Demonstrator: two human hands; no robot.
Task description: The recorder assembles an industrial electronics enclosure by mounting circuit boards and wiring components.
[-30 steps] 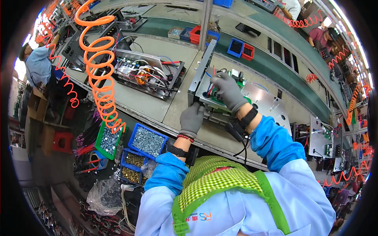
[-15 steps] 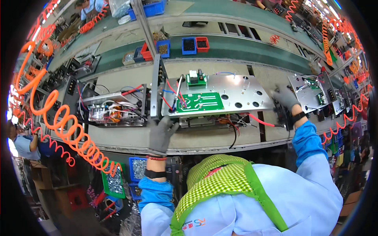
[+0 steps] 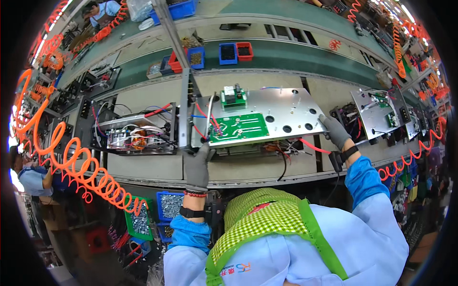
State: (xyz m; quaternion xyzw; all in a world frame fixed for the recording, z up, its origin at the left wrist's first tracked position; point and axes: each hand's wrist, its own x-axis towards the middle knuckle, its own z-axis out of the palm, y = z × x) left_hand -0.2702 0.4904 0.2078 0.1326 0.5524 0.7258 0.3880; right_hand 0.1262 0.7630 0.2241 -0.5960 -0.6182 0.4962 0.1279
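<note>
A silver metal plate (image 3: 281,108) lies over a wired chassis in front of me. It carries a green circuit board (image 3: 245,127) and a smaller green board (image 3: 234,97) with a white and a black block. In a grey glove, my left hand (image 3: 196,169) is closed at the near left corner, where the plate meets the dark upright panel (image 3: 185,112); its fingertips are partly hidden. My right hand (image 3: 337,132), also gloved, grips the plate's right edge, fingers on top. Red and white wires (image 3: 210,114) rise beside the left end, and a red cable (image 3: 315,146) hangs out below.
Another wired chassis (image 3: 140,136) stands at left, and one with a metal plate (image 3: 374,114) at right. Blue bin (image 3: 228,54) and red bin (image 3: 244,51) sit on the far green belt. A coiled orange air hose (image 3: 78,157) hangs at left, above bins of screws (image 3: 169,206).
My right hand has come left from beside the right-hand unit onto the plate's right edge. The plate has shifted slightly left and toward me; my left hand stays at its corner.
</note>
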